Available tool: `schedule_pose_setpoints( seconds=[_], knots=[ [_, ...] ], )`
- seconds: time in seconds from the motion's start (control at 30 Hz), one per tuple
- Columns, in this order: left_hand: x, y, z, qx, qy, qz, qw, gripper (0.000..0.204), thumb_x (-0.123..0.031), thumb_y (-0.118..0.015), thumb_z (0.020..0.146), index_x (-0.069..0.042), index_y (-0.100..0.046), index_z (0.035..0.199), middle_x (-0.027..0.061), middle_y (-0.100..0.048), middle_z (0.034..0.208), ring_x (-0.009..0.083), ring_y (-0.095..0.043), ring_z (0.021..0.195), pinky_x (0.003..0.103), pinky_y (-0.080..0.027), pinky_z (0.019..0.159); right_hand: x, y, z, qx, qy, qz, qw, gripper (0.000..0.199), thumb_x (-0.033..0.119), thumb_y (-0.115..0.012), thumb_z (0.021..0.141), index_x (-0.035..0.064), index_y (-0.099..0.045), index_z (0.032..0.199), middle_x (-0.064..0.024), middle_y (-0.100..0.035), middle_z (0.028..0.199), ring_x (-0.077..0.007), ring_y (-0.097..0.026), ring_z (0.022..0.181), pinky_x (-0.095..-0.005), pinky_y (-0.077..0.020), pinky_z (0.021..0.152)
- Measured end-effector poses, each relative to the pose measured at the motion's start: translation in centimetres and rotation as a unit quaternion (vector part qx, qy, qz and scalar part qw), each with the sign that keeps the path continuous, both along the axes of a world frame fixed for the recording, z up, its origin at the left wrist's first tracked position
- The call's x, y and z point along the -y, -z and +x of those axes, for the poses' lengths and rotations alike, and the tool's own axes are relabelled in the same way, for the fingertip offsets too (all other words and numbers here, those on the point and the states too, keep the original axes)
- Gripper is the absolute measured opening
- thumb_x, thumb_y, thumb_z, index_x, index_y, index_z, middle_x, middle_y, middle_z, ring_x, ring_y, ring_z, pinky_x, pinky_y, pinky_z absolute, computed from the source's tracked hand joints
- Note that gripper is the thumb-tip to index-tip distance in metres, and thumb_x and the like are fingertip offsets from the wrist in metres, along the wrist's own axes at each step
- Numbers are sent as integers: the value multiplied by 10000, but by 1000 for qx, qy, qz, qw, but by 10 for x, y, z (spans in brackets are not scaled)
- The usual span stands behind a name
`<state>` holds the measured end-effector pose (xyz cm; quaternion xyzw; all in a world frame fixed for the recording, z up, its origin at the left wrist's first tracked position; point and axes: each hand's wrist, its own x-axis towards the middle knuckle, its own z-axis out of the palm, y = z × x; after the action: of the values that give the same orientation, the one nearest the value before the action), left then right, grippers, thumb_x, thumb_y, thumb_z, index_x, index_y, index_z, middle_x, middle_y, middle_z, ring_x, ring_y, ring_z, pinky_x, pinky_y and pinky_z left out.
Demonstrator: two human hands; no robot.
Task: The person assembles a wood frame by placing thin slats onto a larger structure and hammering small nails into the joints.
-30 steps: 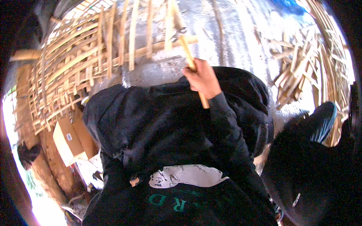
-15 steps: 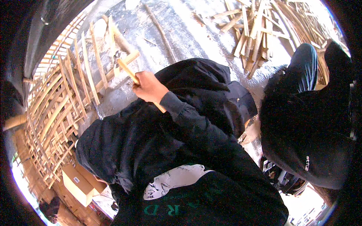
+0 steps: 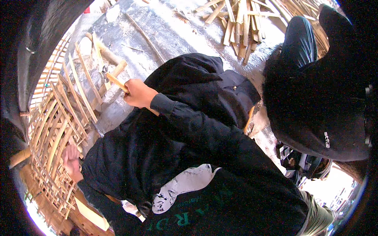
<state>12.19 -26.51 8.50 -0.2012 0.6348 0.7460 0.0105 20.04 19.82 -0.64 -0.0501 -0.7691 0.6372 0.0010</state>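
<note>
My right hand (image 3: 138, 93) is closed round the wooden handle of a hammer (image 3: 117, 82). The handle slants up and left, and its small dark metal head is beside a short bamboo piece (image 3: 118, 68). On the left, a woven bamboo lattice (image 3: 55, 131) curves along the edge of the view, with several loose strip ends sticking up from it. My left hand (image 3: 72, 162) is at the lattice's near side, its fingers bent and blurred against the strips. Whether it grips one is unclear.
A pile of split bamboo (image 3: 244, 25) lies on the grey floor (image 3: 177, 23) at the far right. Close on my right sits another person in dark clothing, a jeans knee (image 3: 301, 41) raised. A cardboard box (image 3: 91, 214) is partly covered by my left sleeve.
My left hand has come into view beside the lattice, and my left sleeve now covers much of the box. My view has shifted; the hammer stays in my right hand.
</note>
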Motion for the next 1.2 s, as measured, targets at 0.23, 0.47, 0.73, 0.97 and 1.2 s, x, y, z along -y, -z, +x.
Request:
schedule_pose_setpoints(
  seconds=[0.23,0.47,0.73,0.97,1.2],
  knots=[
    [-62,38,-72,-17,433,-327,840,312,-186,-678,925,-110,-423,761,-69,-367,766,83,-378,704,240,-314,661,-2,19,-9,-69,57,28,996,190,79,-656,772,-106,-624,804,-243,-622,636,-340,-669,535,-454,-510,482],
    [-103,58,-74,-170,428,-537,707,398,-245,-674,939,-41,-417,715,-7,-341,672,137,-345,639,316,-333,602,-5,-11,-8,58,26,-90,994,213,107,-642,821,-103,-603,820,-174,-619,620,-267,-671,509,-415,-532,462],
    [-104,56,-83,-159,422,-547,705,409,-210,-642,976,-9,-382,731,40,-308,668,141,-343,639,346,-320,586,-10,-13,-3,36,22,-98,994,203,135,-624,888,-61,-586,851,-69,-559,608,-155,-569,449,-336,-456,408],
    [-95,59,-71,-174,409,-529,723,347,-250,-651,969,8,-509,786,106,-419,659,188,-399,637,379,-381,601,0,-18,-1,54,-24,-115,992,242,153,-648,901,-32,-558,775,-45,-549,569,-131,-543,427,-336,-418,380],
    [-114,44,-64,-183,406,-529,723,262,-240,-616,953,8,-583,875,151,-562,733,296,-534,691,429,-438,668,-2,-20,5,68,-12,-140,988,146,116,-633,931,0,-560,883,15,-461,612,-82,-439,439,-261,-371,390]
  ],
)
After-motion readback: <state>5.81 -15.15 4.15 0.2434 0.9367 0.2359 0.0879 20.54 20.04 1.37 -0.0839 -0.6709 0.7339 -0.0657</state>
